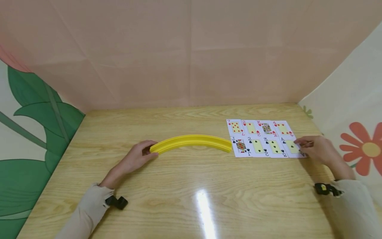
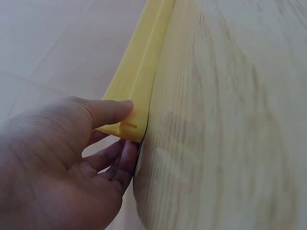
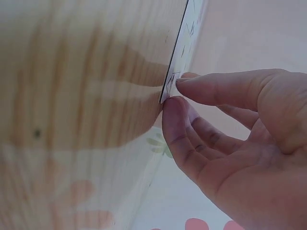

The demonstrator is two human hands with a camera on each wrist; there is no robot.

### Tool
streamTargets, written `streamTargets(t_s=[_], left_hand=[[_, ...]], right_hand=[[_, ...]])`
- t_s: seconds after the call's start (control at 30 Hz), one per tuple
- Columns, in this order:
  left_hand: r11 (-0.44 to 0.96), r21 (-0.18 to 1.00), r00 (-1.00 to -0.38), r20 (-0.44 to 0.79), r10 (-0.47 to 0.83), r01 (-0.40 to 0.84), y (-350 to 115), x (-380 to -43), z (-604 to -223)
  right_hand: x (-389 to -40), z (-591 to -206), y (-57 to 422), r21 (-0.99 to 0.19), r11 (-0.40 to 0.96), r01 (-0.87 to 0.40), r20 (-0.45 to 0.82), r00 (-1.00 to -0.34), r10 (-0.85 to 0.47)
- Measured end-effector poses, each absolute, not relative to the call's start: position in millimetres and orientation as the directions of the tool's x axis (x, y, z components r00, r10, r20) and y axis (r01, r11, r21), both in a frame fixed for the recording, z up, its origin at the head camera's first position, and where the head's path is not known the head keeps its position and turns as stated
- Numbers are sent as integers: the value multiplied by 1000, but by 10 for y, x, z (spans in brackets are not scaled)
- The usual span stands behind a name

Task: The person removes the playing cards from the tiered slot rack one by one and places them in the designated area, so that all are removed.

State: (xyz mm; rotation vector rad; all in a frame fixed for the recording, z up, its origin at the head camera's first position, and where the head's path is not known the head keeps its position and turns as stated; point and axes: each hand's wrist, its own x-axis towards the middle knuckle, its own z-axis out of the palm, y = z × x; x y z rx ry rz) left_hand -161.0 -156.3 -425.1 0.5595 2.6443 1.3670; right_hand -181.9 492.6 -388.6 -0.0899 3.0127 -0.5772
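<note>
A curved yellow channel piece arches across the table. My left hand pinches its left end, the thumb on its wall in the left wrist view. The piece's right end meets the left edge of the jack of spades. That card lies among playing cards set edge to edge in two rows, hearts and a seven of diamonds behind, spades in front. At the right end of the front row, my right hand pinches the outer edge of the ace of spades; its fingers partly cover the card.
A wood-grain table lies under everything. Behind it rises a pink cloth backdrop. Printed side panels show green leaves on the left and a red flower on the right. Light glares off the tabletop near the front.
</note>
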Motion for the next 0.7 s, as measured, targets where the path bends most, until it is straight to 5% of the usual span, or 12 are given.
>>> streamTargets(t_s=[0.33, 0.7], left_hand=[[519, 811, -925, 68, 373, 269, -1575, -1631, -4266], [555, 769, -923, 117, 366, 318, -1578, -1602, -4230]], right_hand=[[-1811, -3779, 4742, -368, 929, -32, 20, -999, -27], [-1675, -3567, 4111, -353, 884, -307, 322, -927, -193]])
